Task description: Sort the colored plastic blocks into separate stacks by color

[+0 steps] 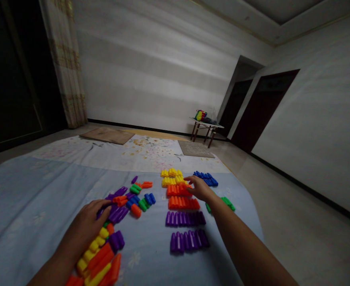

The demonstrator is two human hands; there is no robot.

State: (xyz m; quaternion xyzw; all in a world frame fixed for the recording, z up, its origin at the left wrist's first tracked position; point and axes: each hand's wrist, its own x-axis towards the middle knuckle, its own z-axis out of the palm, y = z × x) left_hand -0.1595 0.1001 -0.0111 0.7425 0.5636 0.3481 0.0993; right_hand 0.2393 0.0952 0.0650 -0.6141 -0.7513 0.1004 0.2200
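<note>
Mixed pieces (101, 257), one-colour rows (185, 219), hands (86, 223) over both

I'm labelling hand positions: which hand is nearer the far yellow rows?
Right: the right hand is just right of the yellow rows; the left hand is left, at the mixed pile.

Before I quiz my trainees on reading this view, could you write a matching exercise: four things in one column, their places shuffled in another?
Things:
1. Left hand
2. Right hand
3. Nearer purple row
4. Small table

Places:
A. Near the far wall
B. At the mixed-colour pile
C. Closest to the camera among the neat rows
D. By the right end of the farther orange row

Pairs: 1-B, 2-D, 3-C, 4-A
</note>
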